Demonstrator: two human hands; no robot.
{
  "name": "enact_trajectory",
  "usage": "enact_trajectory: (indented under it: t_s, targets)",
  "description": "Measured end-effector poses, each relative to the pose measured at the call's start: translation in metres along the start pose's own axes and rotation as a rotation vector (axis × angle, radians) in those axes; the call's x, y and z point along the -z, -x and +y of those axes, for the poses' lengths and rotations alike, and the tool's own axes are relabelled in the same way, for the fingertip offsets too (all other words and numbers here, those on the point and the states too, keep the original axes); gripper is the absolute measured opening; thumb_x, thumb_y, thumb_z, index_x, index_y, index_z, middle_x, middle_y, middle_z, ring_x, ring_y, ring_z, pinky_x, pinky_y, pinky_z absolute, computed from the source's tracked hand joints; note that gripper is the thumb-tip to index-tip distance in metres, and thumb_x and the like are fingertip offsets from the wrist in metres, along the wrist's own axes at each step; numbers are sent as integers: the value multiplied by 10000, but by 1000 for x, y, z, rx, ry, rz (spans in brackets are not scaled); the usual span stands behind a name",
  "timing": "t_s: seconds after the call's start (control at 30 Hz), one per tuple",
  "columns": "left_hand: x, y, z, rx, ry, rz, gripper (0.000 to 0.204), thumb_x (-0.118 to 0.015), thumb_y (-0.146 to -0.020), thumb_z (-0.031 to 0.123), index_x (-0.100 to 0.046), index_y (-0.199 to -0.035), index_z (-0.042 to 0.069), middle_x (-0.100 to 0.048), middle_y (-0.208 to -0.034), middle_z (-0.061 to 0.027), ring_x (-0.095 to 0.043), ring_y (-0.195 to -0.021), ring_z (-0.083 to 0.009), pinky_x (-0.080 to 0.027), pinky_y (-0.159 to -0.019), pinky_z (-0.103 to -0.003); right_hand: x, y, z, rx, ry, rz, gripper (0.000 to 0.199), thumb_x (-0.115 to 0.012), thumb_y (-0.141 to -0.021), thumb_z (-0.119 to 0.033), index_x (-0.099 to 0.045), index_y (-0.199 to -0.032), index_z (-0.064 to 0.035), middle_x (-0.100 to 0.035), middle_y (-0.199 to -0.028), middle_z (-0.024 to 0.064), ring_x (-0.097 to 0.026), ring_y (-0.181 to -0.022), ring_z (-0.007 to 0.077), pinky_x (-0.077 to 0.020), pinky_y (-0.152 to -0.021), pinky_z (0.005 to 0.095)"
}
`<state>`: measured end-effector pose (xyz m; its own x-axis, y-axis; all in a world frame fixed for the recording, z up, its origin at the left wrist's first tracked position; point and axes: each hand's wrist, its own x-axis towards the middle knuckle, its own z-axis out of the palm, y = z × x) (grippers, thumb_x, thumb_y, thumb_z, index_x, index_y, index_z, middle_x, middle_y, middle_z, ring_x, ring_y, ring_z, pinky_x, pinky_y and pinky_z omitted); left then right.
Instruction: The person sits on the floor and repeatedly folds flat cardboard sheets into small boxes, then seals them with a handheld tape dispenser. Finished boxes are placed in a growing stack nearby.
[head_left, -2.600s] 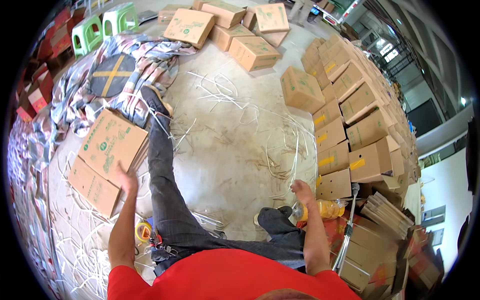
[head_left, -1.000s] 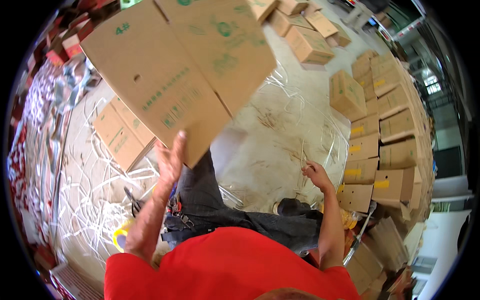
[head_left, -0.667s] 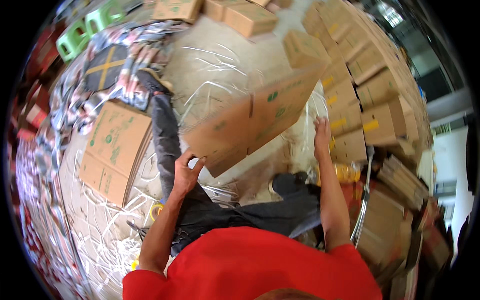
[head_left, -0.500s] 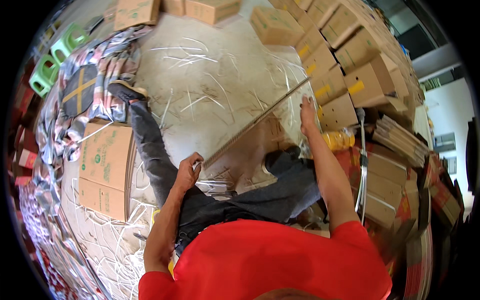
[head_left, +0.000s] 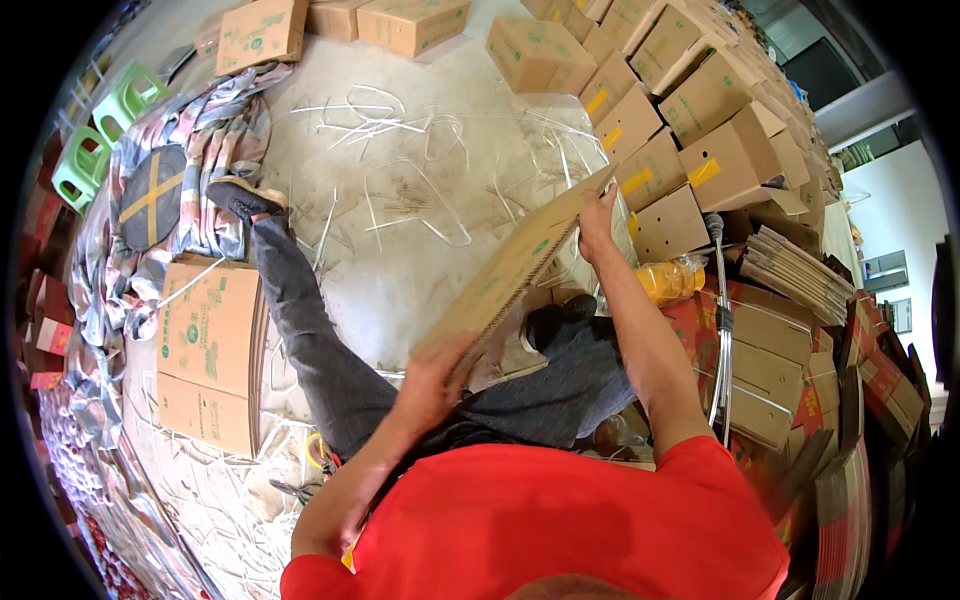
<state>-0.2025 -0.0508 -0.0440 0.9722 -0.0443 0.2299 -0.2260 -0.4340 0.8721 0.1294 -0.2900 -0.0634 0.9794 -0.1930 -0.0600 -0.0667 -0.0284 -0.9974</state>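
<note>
Between my legs, a brown flattened cardboard box (head_left: 515, 262) with green print leans at a slant, its ridged long edge towards me. My right hand (head_left: 597, 222) is closed on its far right end. At its near left end my left hand (head_left: 437, 383) grips the edge, its fingers partly smeared by motion. My left leg stretches out to the left of the board, and my right shoe (head_left: 560, 322) is just to its right.
Folded cardboard boxes (head_left: 208, 350) lie left of my leg. White strapping strips (head_left: 225, 500) are scattered on the floor. Stacked cartons (head_left: 655, 165) line the right, near a yellow bottle-like container (head_left: 670, 280). Green stools (head_left: 82, 168) and a striped cloth (head_left: 215, 125) are at left.
The cardboard has tilted from edge-on to show its printed face. My right hand has closed on its far end; my left hand has moved nearer and to the right.
</note>
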Motion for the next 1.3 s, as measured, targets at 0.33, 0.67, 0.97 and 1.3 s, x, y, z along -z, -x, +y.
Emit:
enact_trajectory:
  t_s: [0.33,0.67,0.97,1.3]
  targets:
    - [138,2,-70,471,348,498,197,-755,-935,64,-691,-1120,43,-689,-1017,-29,-626,-971,-118,-514,-898,-291,58,15,-33,116,496,-349,350,-701,-996,-384,-713,-984,-34,-611,-787,-23,-503,-756,84,-417,-721,265]
    - [165,-88,-104,159,33,832,273,-689,-987,211,-628,-1194,43,-631,-1034,-64,-575,-955,-166,-487,-896,-337,92,60,-48,-164,594,-746,286,-657,-1023,-336,-705,-1027,-54,-589,-867,-41,-514,-843,74,-439,-765,271]
    - [158,-104,-152,222,327,813,812,-631,-1044,397,-223,-1641,27,-414,-1562,-222,-399,-1461,-327,-309,-1226,-432,32,85,-61,-387,539,-1271,435,-701,-978,-262,-661,-1345,-32,-684,-1238,44,-596,-1180,158,-453,-1065,317]
    - [167,-92,-139,214,330,654,1035,-701,-977,284,26,-1694,112,-188,-1720,-192,-241,-1572,-349,-236,-1271,-454,38,101,-62,-5,582,-974,416,-718,-996,-232,-651,-1298,46,-758,-1170,125,-711,-1058,183,-558,-946,325]
